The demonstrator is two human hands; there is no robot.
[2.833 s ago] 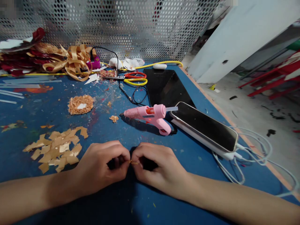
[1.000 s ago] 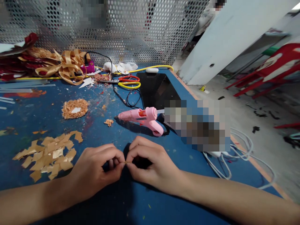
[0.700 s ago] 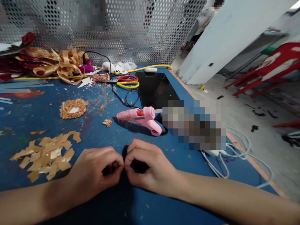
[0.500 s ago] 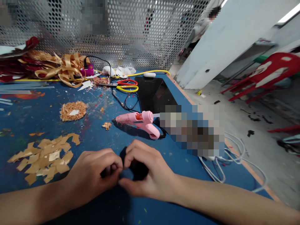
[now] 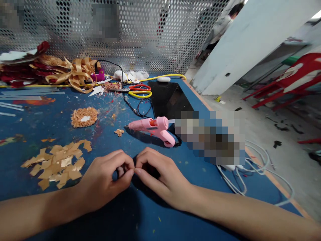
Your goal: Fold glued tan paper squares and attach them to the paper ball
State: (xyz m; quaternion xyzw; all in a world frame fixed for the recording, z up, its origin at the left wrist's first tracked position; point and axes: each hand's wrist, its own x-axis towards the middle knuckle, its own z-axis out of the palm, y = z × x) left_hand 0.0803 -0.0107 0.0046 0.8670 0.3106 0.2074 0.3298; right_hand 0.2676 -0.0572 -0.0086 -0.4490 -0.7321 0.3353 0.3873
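Observation:
My left hand (image 5: 110, 177) and my right hand (image 5: 160, 174) meet tip to tip above the blue table, each with thumb and forefinger pinched together. Whatever the fingertips hold, if anything, is too small or hidden to make out. Just beyond them lies a pink hot glue gun (image 5: 152, 129) on its side, its nozzle pointing left and a clear glue stick in its back. Left of my left hand is a loose pile of tan ribbon pieces (image 5: 59, 164). A small crumpled tan piece (image 5: 119, 132) sits near the nozzle.
A frayed tan ring-shaped piece (image 5: 84, 117) lies to the left. Farther back are scissors (image 5: 140, 92), a black tablet-like panel (image 5: 170, 98), curled gold ribbon (image 5: 80, 73) and glue sticks (image 5: 11, 106). White cables (image 5: 240, 180) loop over the right edge. Perforated metal (image 5: 150, 36) stands behind.
My right thumb and forefinger have closed into a pinch, touching the left fingertips; before, they were apart. The view has shifted slightly, so the table's things appear farther right.

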